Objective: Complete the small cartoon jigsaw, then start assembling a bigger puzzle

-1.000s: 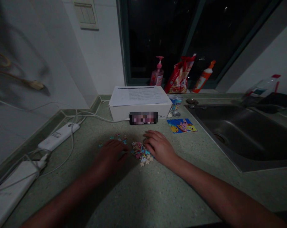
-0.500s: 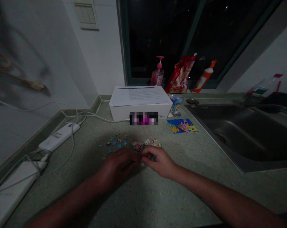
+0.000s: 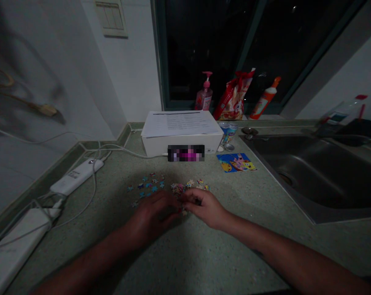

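My left hand [image 3: 156, 211] and my right hand [image 3: 205, 207] meet low over a small heap of jigsaw puzzle pieces [image 3: 177, 188] on the counter. The right thumb and forefinger are pinched together at the heap's near edge; whatever is between them is too small and dark to make out. On the left, the fingers curl inward with the thumb close to them, and their tips are in shadow. Several mostly blue puzzle pieces [image 3: 154, 189] lie spread beyond my left hand. Paler puzzle pieces [image 3: 190, 183] lie just past my right fingers, partly covered by them.
A white box [image 3: 182, 143] with printed paper on top stands behind the pieces. To its right lies a colourful cartoon picture card [image 3: 236, 162], near small tins [image 3: 231, 132]. A steel sink [image 3: 320, 176] is on the right; power strips [image 3: 76, 176] and cables are on the left.
Both hands stay at the heap. The fingertips have shifted slightly against each other, with the left thumb a little further forward. Other things have not moved.
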A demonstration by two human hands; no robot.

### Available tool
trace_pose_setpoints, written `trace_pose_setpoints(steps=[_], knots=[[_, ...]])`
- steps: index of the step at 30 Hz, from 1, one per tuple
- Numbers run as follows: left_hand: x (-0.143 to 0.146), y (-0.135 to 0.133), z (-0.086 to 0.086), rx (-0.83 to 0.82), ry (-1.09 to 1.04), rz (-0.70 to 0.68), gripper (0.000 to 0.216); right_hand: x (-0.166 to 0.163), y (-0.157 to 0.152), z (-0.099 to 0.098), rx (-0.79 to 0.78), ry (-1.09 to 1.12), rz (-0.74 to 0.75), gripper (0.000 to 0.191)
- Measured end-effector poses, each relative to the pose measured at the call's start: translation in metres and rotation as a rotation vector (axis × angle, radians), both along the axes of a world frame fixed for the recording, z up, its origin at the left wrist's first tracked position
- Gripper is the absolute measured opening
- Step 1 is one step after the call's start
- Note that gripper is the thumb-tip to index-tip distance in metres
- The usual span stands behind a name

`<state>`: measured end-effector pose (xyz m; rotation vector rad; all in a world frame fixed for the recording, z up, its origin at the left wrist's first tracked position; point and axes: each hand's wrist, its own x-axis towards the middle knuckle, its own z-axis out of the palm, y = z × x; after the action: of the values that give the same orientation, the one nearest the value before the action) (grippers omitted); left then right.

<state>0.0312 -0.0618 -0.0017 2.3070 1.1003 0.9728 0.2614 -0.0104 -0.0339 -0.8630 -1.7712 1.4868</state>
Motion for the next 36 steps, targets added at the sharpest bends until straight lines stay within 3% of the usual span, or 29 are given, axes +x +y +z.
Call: trace_pose_setpoints(steps=[7, 16, 24, 30, 36], knots=[[-0.001, 0.001, -0.001, 0.047, 0.011, -0.018, 0.028, -0.001, 0.001, -0.004, -0.042, 0.076, -0.033, 0.030], [-0.001, 0.000, 0.000, 0.050, 0.031, 0.020, 0.029, 0.002, 0.002, -0.001, -0.033, 0.105, -0.031, 0.024], [-0.006, 0.004, 0.006, 0.200, -0.031, 0.181, 0.020, 0.014, 0.010, 0.002, 0.225, -0.032, -0.169, 0.019], [-0.009, 0.004, 0.005, 0.267, -0.032, 0.220, 0.023, 0.016, 0.003, 0.012, 0.466, -0.036, 0.021, 0.027], [-0.008, 0.005, 0.006, 0.352, -0.020, 0.219, 0.030, 0.015, -0.003, 0.016, 0.477, -0.063, 0.084, 0.034]])
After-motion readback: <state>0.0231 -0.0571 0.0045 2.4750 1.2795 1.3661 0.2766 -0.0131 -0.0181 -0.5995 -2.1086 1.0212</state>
